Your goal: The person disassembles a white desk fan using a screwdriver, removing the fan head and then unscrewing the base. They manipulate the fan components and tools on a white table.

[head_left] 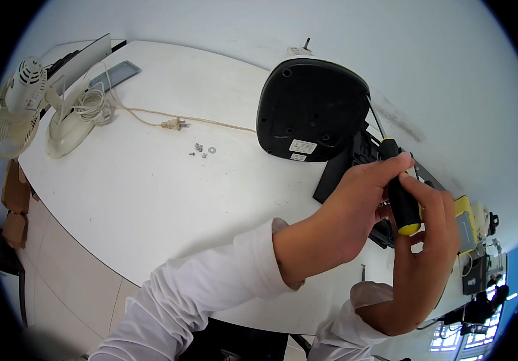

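Observation:
Both hands are at a screwdriver (401, 192) with a black, yellow-ended handle. My left hand (346, 207) grips it from the left, its thumb lying along the upper handle; its other fingers are mostly hidden. From the right, my right hand (430, 225) curls its fingers round the same handle. The thin shaft slants up and left to the right edge of a black rounded base (307, 105). That base is tipped up, its underside facing me, with recessed holes and two white labels. Behind my hands are black plastic parts (364, 147), partly covered.
Several small screws and washers (200, 148) lie on the white table (150, 198). Left of them are a plug (174, 124), a cream fan (27, 99) with coiled cord and a grey tray (116, 75). A yellow case (465, 224) stands at right, near the wall.

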The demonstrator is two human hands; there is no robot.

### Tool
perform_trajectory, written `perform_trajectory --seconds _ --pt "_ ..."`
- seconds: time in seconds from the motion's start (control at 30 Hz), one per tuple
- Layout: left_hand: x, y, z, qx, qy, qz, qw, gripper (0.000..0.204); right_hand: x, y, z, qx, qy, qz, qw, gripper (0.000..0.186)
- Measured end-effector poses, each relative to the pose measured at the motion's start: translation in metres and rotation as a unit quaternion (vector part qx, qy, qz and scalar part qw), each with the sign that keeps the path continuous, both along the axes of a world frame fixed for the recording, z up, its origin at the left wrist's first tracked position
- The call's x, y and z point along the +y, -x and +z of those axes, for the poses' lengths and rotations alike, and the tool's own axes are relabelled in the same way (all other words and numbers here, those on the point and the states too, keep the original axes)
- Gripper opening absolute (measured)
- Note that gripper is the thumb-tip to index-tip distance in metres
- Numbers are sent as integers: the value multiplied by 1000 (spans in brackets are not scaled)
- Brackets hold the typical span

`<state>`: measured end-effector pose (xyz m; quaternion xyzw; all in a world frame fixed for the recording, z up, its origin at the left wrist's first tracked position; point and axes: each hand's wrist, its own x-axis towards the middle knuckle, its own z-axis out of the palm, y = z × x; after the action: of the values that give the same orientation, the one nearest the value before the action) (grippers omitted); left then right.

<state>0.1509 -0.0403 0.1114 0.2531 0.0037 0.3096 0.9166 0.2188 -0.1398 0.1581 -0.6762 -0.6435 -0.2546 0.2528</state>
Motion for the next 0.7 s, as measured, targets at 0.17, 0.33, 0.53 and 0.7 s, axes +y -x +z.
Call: perform_trajectory --seconds 0.17,0.33,0.53,0.7 --pt "-4 -5 -1 16 4 5 1000 30 -4 10 3 129 22 -49 990 46" --pt "-6 -4 -3 12 -21 20 1000 31 1 0 -4 117 -11 -55 992 37" --pt "-10 -3 1 -14 29 -6 999 26 -2 3 -1 42 -38 -54 997 40" --pt "-9 -7 -7 -10 41 -20 999 26 -2 1 0 1 -22 -24 999 42"
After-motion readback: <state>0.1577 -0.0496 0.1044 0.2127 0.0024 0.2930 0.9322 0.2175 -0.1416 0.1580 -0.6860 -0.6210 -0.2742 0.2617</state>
